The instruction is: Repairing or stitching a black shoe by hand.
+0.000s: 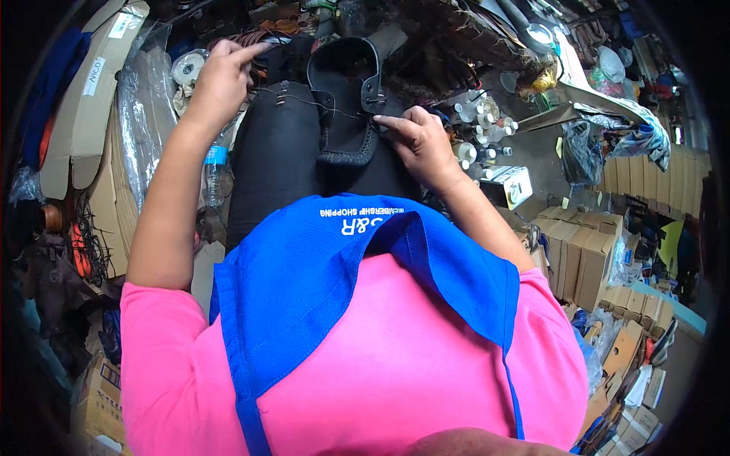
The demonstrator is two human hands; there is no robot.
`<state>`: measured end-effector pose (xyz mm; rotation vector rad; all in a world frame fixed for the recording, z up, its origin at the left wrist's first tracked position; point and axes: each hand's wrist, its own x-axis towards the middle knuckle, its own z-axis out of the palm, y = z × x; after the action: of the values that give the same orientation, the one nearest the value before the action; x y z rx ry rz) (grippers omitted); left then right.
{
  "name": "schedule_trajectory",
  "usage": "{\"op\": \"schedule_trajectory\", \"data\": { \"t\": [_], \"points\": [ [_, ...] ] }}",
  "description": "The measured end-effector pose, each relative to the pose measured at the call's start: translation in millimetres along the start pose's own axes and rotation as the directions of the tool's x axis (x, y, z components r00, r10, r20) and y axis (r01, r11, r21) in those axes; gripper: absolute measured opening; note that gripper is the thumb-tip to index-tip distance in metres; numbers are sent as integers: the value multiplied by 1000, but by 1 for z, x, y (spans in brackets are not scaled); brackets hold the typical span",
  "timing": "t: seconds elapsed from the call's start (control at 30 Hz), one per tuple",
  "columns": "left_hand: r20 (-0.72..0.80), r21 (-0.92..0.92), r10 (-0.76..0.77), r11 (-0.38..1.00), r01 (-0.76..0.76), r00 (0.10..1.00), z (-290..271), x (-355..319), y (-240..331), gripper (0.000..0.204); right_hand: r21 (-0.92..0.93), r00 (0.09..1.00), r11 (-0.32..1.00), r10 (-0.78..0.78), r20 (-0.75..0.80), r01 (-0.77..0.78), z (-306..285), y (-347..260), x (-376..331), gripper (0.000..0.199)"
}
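A black leather shoe (346,125) lies across my lap, its stitched toe toward me and its open heel end away. A thin brown thread (304,100) runs from its inside toward my left hand (220,82). That hand is raised left of the shoe, index finger stretched out and the other fingers curled, seemingly round the thread. At the shoe's right side is my right hand (426,144), its index finger and thumb drawn together by the edge. What lies between those fingertips is too small to tell. Short brown stitches (283,93) show on the dark cloth over my left leg.
Left of my legs stand a water bottle (216,175) and a tape roll (187,68). Several small bottles (479,125) and a white can (508,186) crowd the right. Cardboard boxes (578,254) are stacked farther right; flat cardboard (95,99) leans at far left.
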<state>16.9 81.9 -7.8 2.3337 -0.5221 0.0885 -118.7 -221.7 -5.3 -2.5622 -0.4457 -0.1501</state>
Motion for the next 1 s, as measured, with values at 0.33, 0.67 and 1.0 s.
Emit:
{"op": "schedule_trajectory", "data": {
  "t": [0.33, 0.67, 1.0],
  "points": [
    [102, 152, 280, 944, -293, 955, 55, -59, 73, 20, -65, 999, 998, 25, -22, -26, 4, -8, -2, 38],
    [45, -98, 311, 947, -305, 949, 64, -35, 61, 22, 387, 961, 898, 113, 253, -207, -5, 31, 19, 24],
    [133, -39, 282, 959, -279, 950, 70, -30, 56, 26, 404, 926, 876, 111, 361, -263, -12, 36, 35, 27]
  ]
}}
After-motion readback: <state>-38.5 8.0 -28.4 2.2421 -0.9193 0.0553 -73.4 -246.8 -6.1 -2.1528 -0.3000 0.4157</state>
